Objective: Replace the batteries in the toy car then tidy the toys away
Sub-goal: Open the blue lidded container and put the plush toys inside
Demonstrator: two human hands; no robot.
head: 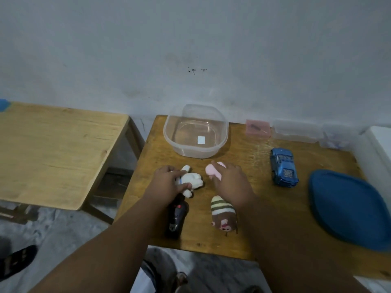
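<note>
While the left hand [167, 180] grips a white plush toy [193, 179] and the right hand [230, 182] curls round a pink soft toy [212, 169], the clear plastic tub [169, 135] stands just beyond both on the wooden worktop [245, 163]. The shiny blue toy car [283, 167] lies right of the right hand, long axis near-to-far.

Wall [190, 49]: pale grey-blue plaster, smudged, with a cluster of dark specks [194, 70] near the middle. Desk [201, 242]: brown varnished wood, set against the wall. Side table [53, 149]: lighter wood, left of the desk across a gap, legs and crossbars showing beneath. Floor [63, 229]: mottled grey. White block [378, 140]: at the desk's right end. Light: dim, even, soft shadows.
</note>
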